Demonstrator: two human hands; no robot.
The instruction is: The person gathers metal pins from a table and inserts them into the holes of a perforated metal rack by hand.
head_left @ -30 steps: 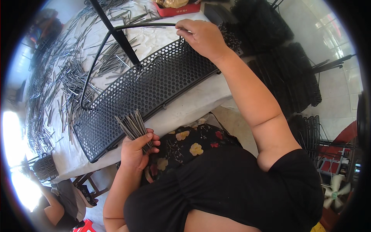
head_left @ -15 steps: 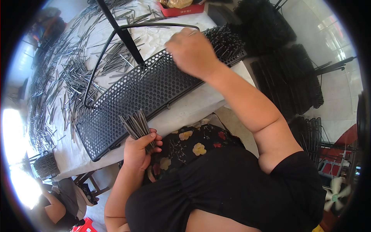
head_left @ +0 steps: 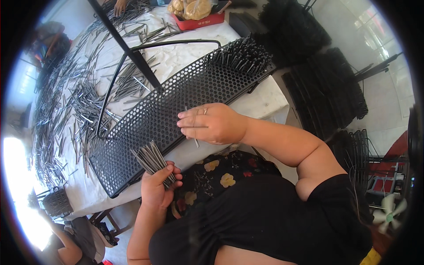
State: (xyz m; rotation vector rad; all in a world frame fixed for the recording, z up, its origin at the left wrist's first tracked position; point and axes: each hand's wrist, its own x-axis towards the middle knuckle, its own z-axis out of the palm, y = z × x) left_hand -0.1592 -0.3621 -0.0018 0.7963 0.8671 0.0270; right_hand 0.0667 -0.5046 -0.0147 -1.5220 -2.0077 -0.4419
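Fingers (head_left: pixel 187 120) of the right hand (head_left: pixel 212 123) pinch shut on a single thin metal pin (head_left: pixel 195 142), its lower end poking out below the palm, right over the near edge of the black perforated panel (head_left: pixel 176 110). Down by the lap, the left hand (head_left: pixel 159 187) is wrapped tight round a bundle of pins (head_left: pixel 152 158), tips fanning up toward the panel's lower edge, just short of touching it. So the one pin sits in the right fingers above the honeycomb holes, the reserve stock is in the left fist, close below. The far end of the panel (head_left: pixel 240 55) bristles with pins already standing in its holes. Risk here, I'd say: that lone pin is held by a light pinch, and a slight tilt could make it miss its hole and skid off across the mesh; the bundle, splayed at the top, could shed a pin or two onto the flowered cloth (head_left: pixel 221 174) if the grip slackens. Beyond, loose pins (head_left: pixel 66 106) litter the white-covered worktop (head_left: pixel 260 99), a curved black rod (head_left: pixel 176 43) arcs over it, and a red tray (head_left: pixel 196 21) sits at the far edge.
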